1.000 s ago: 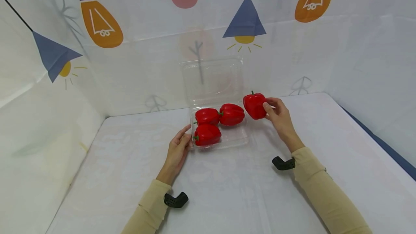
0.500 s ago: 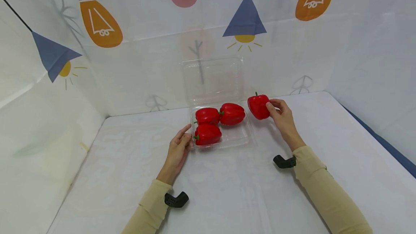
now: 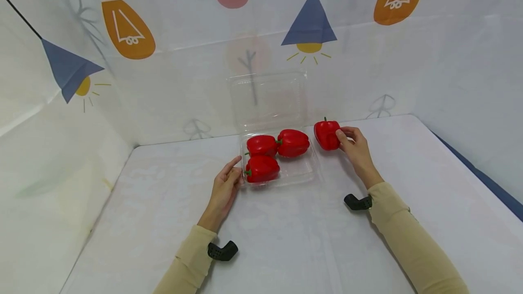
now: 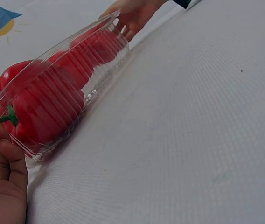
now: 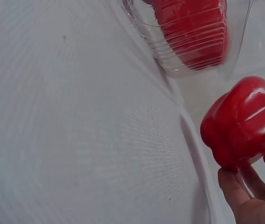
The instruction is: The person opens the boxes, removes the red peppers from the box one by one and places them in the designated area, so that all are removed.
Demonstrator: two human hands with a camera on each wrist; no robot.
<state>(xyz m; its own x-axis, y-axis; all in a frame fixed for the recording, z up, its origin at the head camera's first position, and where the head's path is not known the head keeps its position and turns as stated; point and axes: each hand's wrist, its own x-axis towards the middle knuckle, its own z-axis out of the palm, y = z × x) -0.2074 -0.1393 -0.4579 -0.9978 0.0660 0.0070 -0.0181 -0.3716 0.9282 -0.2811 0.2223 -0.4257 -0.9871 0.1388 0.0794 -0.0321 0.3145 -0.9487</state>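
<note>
A clear plastic clamshell container lies on the table with its lid raised against the backdrop. Inside it are three red bell peppers with green stems; one bell pepper is at the front left, near my left hand. That hand holds the container's left edge between thumb and fingers. To the right of the container, my right hand grips another red bell pepper from its right side, stem up. In the right wrist view, the gripped pepper is apart from the container wall.
A white cloth covers the table. Close behind the container rises a white backdrop printed with lamps and bulbs. Black wrist devices, one by the left sleeve and another by the right, stick out inward.
My right hand has moved a little to the right with its bell pepper, away from the container. The left hand stays at the container's left edge.
</note>
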